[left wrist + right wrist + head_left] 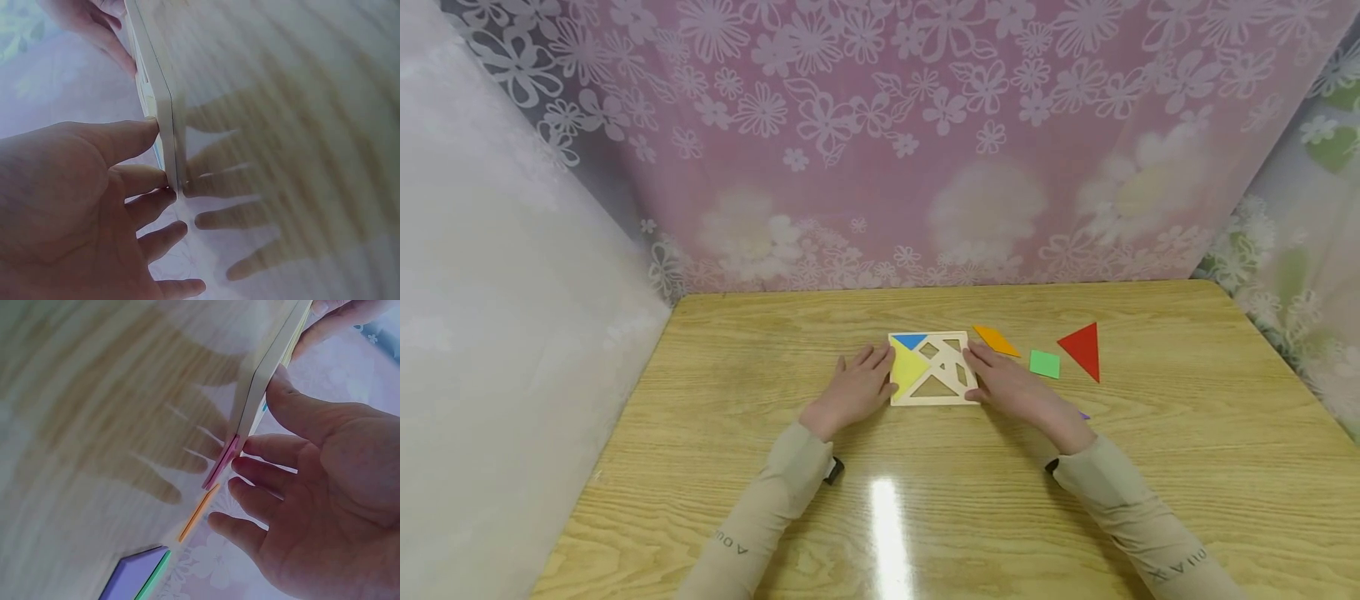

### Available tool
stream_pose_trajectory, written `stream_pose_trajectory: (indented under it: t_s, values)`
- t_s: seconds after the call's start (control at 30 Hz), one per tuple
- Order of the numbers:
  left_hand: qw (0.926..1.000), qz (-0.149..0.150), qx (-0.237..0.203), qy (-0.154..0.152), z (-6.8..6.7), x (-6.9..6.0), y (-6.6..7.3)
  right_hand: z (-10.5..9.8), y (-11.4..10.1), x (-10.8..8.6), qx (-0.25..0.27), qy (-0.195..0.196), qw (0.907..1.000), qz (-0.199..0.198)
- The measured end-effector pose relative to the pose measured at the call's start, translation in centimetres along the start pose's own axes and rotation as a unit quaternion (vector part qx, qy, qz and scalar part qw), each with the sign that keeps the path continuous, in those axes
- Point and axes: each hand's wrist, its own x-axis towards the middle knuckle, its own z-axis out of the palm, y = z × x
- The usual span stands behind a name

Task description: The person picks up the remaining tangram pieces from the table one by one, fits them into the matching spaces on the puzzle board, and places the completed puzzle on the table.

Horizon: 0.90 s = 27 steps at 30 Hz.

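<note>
A pale wooden board (936, 401) with several cut-outs lies flat between both hands. At its left part are a yellow triangle (908, 367) and, at the top left, a small blue triangle (910, 341). My left hand (856, 390) touches the left edge; in the left wrist view, the thumb and nearest fingers of that hand (75, 194) meet the board's side (164, 103). My right hand (1018, 390) touches the right edge, its fingers extended. Beside its fingertips a pink piece (220, 464) shows in the right wrist view, by the board's side (252, 409).
Right of the board lie an orange parallelogram (997, 341), a green square (1045, 364) and a large red triangle (1085, 350). A purple piece (1084, 415) is mostly hidden behind the right forearm. Floral cloth (880, 208) hangs along the table's back edge.
</note>
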Motion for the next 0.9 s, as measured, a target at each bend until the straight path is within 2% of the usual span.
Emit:
stream_pose_trajectory:
  t_s: [0.37, 0.9]
  values:
    - [1.0, -0.005, 0.005, 0.0, 0.4, -0.5, 0.5, 0.0, 0.1, -0.8, -0.01, 0.006, 0.9999, -0.005]
    - [0.9999, 0.013, 0.002, 0.006, 0.7, -2.2, 1.2, 0.4, -0.5, -2.1, -0.021, 0.005, 0.9997, -0.012]
